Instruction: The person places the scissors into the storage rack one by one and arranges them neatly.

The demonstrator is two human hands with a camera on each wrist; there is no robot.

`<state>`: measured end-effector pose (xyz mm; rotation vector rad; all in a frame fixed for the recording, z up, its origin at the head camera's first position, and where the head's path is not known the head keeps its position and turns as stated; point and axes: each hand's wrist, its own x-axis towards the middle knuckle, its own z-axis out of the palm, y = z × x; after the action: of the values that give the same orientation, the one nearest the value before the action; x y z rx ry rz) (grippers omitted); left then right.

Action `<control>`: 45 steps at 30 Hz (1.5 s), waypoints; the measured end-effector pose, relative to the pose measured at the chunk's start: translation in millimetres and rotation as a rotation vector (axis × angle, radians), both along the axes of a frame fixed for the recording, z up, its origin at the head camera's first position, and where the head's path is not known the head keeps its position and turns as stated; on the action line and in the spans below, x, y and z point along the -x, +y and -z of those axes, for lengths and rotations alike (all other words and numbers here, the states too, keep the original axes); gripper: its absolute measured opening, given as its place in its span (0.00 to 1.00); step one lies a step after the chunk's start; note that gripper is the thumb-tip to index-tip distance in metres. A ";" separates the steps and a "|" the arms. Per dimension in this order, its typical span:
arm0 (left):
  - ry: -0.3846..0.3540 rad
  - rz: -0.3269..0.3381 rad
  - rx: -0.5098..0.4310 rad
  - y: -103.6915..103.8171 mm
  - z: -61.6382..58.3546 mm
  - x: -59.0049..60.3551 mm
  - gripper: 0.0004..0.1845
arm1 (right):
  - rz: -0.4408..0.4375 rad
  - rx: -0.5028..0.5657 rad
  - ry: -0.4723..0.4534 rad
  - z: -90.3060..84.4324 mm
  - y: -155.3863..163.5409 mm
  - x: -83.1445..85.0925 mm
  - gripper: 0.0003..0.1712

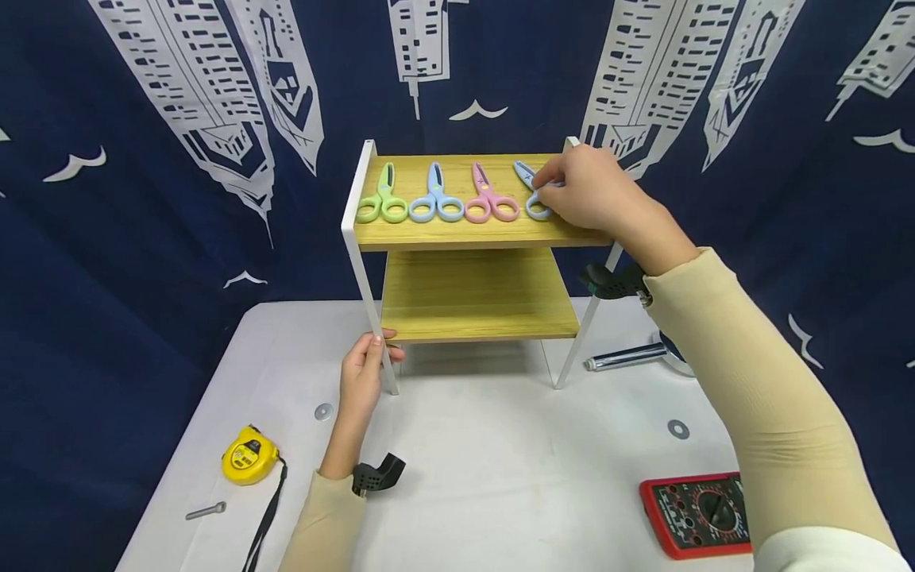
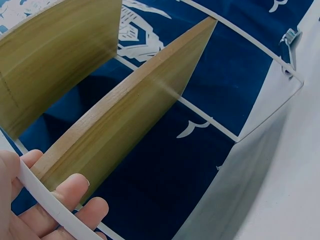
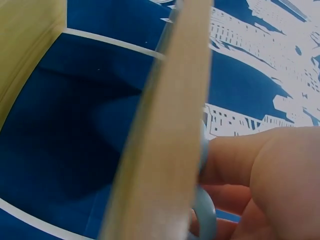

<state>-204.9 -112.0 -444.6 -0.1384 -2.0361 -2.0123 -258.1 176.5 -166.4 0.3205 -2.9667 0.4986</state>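
Observation:
A two-tier shelf with wooden boards and a white metal frame stands on the table. My left hand grips its front left leg, thumb on one side and fingers round the other, beside the lower board. Over the top board's right end, my right hand pinches light blue scissors, fingers partly covering the handles. In the right wrist view, the handle loop shows behind the board's edge. Left of them lie pink scissors, blue scissors and green scissors, blades pointing back.
On the table's left are a yellow tape measure with a black strap, a bolt and a washer. At right lie a chrome-handled tool, another washer and a red multimeter. A dark blue printed curtain hangs behind.

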 end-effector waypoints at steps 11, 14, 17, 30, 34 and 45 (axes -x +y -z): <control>-0.009 0.007 -0.007 -1.5 -0.7 0.1 0.18 | 0.031 -0.063 0.093 11.8 -9.2 -2.7 0.23; -0.009 0.010 -0.008 -1.7 -1.1 -0.3 0.18 | 0.026 -0.086 0.117 14.4 -10.9 -3.1 0.24; -0.009 0.010 -0.008 -1.5 -1.3 -0.7 0.18 | 0.025 -0.089 0.130 15.8 -11.2 -3.2 0.24; 0.005 0.009 -0.004 -1.1 -1.8 -1.2 0.18 | -0.016 -0.027 0.200 22.2 -9.6 -10.2 0.24; -0.005 0.006 -0.004 -1.2 -0.7 -1.4 0.18 | -0.073 0.053 0.278 27.8 -7.5 -23.6 0.24; -0.019 -0.011 0.006 -0.6 0.0 -0.4 0.18 | -0.396 0.335 0.710 81.7 -4.9 -80.3 0.11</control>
<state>-204.4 -112.6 -444.6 -0.1102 -2.0502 -2.0084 -177.8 171.6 -248.2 0.8458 -2.0972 0.7227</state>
